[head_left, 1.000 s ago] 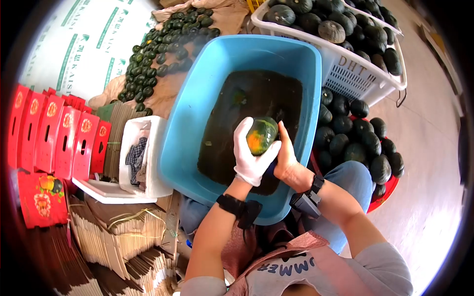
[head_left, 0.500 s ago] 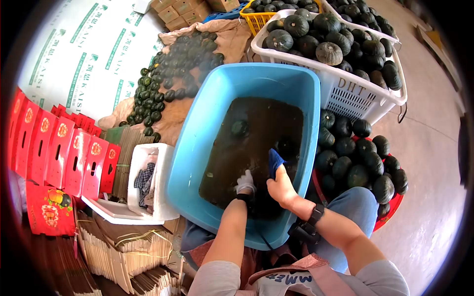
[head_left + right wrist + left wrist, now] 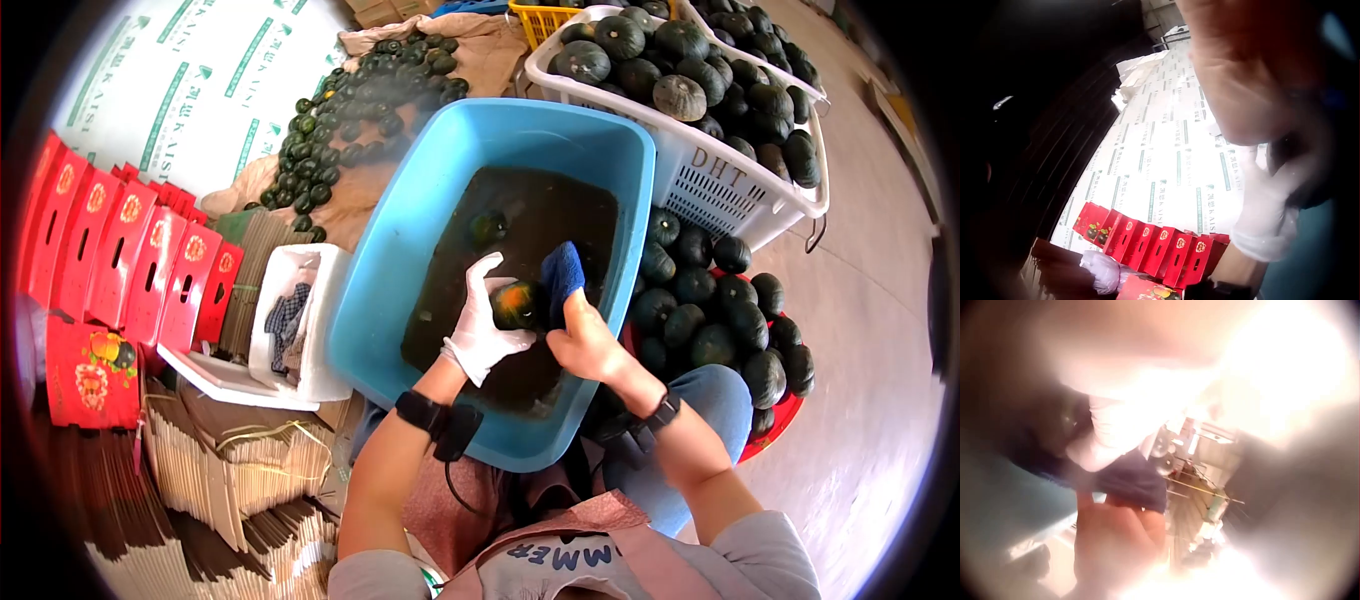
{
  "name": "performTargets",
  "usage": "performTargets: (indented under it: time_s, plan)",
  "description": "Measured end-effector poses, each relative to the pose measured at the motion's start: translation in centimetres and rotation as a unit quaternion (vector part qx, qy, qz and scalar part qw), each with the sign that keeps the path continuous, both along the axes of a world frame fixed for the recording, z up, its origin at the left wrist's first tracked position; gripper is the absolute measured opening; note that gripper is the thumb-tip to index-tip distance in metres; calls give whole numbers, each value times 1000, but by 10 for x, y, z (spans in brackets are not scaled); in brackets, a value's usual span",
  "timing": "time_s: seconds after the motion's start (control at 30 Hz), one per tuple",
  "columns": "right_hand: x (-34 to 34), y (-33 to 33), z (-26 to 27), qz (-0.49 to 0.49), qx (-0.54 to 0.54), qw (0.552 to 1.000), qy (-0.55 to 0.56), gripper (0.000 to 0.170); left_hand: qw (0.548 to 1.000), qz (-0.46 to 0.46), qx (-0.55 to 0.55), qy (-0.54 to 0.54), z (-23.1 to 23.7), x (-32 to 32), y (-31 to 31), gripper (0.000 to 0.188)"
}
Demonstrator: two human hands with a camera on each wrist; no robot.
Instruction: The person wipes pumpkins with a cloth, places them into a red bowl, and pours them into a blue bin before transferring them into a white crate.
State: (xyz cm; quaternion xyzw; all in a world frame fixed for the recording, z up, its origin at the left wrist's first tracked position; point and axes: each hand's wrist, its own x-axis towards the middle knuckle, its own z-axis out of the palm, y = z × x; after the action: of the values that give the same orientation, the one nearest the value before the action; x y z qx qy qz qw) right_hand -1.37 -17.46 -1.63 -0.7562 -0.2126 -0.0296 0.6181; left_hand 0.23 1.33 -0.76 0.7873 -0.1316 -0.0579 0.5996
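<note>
The left hand (image 3: 482,325), in a white glove, grips a dark green squash (image 3: 515,305) with an orange patch, above the murky water of a blue tub (image 3: 390,270). In the bare right hand (image 3: 585,340) is a blue cloth (image 3: 563,280), held beside the squash's right side. A second green squash (image 3: 488,229) sits in the water beyond the hands. The right wrist view shows the gloved left hand (image 3: 1266,206) around a dark squash, partly in shadow. Strong glare and blur cover much of the left wrist view, where the blue cloth (image 3: 1129,481) shows.
A white crate (image 3: 745,185) heaped with dark squashes stands at the back right, above a red basin (image 3: 782,415) of more squashes. Small squashes (image 3: 310,165) lie on brown cloth at the back left. Red boxes (image 3: 125,255), a foam box (image 3: 262,350) and folded cardboard (image 3: 220,450) fill the left.
The left hand, down in the water half a second ago, is raised with a squash in its grip. The right hand with the cloth has moved close beside it. The head view has shifted slightly.
</note>
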Motion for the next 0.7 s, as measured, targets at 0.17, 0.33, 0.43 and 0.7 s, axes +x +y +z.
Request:
performTargets:
  time_s: [0.17,0.33,0.43,0.7]
  plan:
    - [-2,-12,37,26,-39,998,-35,72,983,64,67,-161,28,-20,0,112]
    - [6,-3,48,36,-51,983,-170,66,974,88,137,-155,28,-24,3,110]
    - [10,4,42,6,-100,959,-266,76,968,109,158,-160,26,-21,-1,112]
    - [23,28,15,-105,75,983,-132,63,985,62,-49,-156,3,-23,-13,103]
